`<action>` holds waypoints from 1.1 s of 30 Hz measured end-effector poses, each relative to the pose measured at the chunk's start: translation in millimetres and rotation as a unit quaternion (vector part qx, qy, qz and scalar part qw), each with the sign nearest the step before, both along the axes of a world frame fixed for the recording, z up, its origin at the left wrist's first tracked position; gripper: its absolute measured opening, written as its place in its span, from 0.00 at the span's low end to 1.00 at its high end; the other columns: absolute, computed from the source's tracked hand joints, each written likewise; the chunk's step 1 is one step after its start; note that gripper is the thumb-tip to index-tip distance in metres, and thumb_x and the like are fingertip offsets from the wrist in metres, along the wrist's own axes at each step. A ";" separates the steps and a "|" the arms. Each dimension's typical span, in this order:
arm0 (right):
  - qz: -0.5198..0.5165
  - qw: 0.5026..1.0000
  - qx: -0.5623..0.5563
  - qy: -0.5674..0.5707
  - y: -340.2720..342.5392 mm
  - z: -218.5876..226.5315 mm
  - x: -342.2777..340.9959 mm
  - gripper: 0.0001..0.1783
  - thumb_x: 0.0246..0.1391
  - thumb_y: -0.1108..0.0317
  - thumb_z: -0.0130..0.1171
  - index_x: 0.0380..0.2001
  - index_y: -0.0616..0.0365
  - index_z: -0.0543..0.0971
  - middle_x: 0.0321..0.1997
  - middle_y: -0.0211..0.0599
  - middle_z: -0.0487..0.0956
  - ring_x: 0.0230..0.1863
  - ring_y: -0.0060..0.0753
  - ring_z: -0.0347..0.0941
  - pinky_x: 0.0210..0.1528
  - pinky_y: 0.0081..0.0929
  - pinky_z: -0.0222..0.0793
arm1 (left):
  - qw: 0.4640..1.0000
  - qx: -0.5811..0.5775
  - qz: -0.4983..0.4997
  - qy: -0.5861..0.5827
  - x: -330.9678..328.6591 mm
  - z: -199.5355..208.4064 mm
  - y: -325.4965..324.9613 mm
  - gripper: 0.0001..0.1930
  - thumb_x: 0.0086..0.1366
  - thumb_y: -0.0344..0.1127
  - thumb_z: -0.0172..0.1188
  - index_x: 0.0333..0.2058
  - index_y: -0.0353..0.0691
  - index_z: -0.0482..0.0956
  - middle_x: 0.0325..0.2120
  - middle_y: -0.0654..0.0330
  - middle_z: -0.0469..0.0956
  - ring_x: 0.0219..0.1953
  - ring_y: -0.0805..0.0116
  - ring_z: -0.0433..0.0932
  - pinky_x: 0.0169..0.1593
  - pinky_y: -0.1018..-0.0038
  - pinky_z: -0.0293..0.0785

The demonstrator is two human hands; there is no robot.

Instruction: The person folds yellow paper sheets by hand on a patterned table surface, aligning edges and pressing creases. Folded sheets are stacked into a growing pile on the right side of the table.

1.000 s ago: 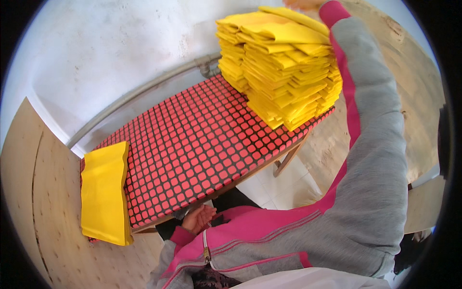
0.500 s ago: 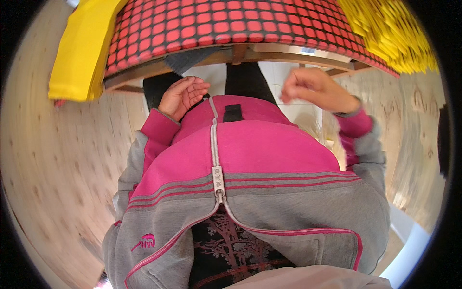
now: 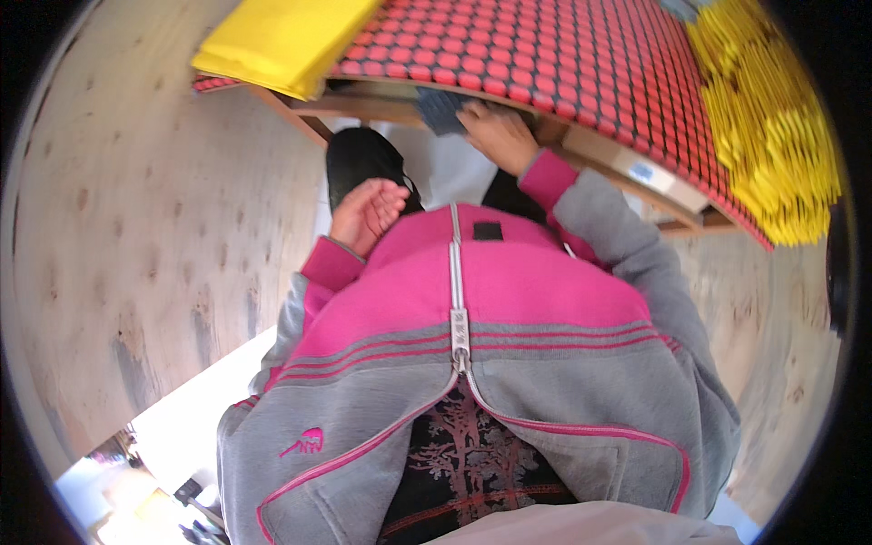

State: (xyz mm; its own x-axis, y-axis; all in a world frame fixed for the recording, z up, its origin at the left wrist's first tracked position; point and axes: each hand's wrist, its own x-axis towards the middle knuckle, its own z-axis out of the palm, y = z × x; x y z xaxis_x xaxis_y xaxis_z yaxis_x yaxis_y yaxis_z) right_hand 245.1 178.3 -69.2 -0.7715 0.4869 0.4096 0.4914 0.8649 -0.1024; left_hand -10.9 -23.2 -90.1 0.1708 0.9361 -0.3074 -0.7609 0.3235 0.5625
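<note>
My right hand (image 3: pixel 501 138) reaches under the near edge of the table, its fingers closed on a dark blue-grey cloth (image 3: pixel 441 111) that hangs there. The fingertips are partly hidden against the cloth. My left hand (image 3: pixel 368 214) rests in front of my body near the pink jacket hem, palm turned inward. Its fingers are loosely curled and hold nothing.
A red-and-black patterned cover (image 3: pixel 509 45) lies on the wooden table. On it sit a stack of yellow folded sheets (image 3: pixel 282 41) at the left and several overlapping yellow pieces (image 3: pixel 781 136) at the right. A pale box (image 3: pixel 636 168) sits below the tabletop.
My right hand has moved left and forward from the air to the cloth under the table edge. My left hand stays free. The whole view has turned, shifting the table rightward.
</note>
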 end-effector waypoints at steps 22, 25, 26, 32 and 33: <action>-0.050 0.997 -0.054 0.017 12.0 5.5 -18.7 0.11 0.55 0.70 0.66 0.41 0.60 0.80 0.42 0.44 0.82 0.46 0.51 0.79 0.47 0.42 0.74 | 0.981 -0.027 0.070 0.177 -36.6 -11.1 17.3 0.14 0.77 0.44 0.53 0.45 0.40 0.80 0.44 0.53 0.85 0.43 0.68 0.85 0.48 0.75 0.80; -0.055 0.995 -0.085 -0.014 11.7 12.1 -18.8 0.14 0.55 0.68 0.68 0.43 0.59 0.79 0.44 0.45 0.82 0.48 0.52 0.78 0.49 0.42 0.74 | 0.966 -0.033 0.130 0.223 -59.6 3.2 6.1 0.13 0.76 0.42 0.53 0.45 0.39 0.80 0.43 0.53 0.86 0.43 0.67 0.84 0.49 0.73 0.79; -0.032 0.998 -0.047 -0.006 9.2 16.2 -19.2 0.14 0.55 0.67 0.68 0.43 0.58 0.79 0.43 0.44 0.81 0.47 0.50 0.78 0.48 0.42 0.74 | 0.954 0.007 0.156 0.254 -67.3 12.9 1.8 0.12 0.77 0.40 0.53 0.45 0.38 0.80 0.43 0.53 0.86 0.42 0.68 0.84 0.49 0.74 0.79; 0.012 0.985 -0.007 -0.173 -29.6 81.8 -15.8 0.12 0.52 0.64 0.69 0.35 0.54 0.76 0.35 0.37 0.77 0.37 0.42 0.78 0.38 0.37 0.75 | 0.817 0.144 0.297 0.473 -109.7 110.4 -3.2 0.09 0.76 0.33 0.53 0.44 0.35 0.80 0.41 0.56 0.85 0.44 0.70 0.81 0.52 0.74 0.75; 0.055 0.984 -0.003 -0.170 -35.8 98.3 -17.3 0.13 0.51 0.64 0.69 0.33 0.53 0.74 0.34 0.37 0.76 0.35 0.41 0.78 0.35 0.37 0.74 | 0.789 0.172 0.302 0.506 -111.4 125.5 1.9 0.10 0.76 0.33 0.52 0.45 0.34 0.80 0.42 0.56 0.85 0.45 0.70 0.81 0.53 0.73 0.74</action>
State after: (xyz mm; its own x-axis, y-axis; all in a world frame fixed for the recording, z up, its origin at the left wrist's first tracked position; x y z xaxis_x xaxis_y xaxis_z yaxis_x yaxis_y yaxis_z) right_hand 227.8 142.5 29.1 -0.9119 0.3936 0.1165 0.4009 0.9149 0.0469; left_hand -122.3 -21.3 35.4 -0.5077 0.8111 0.2904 0.1785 -0.2307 0.9565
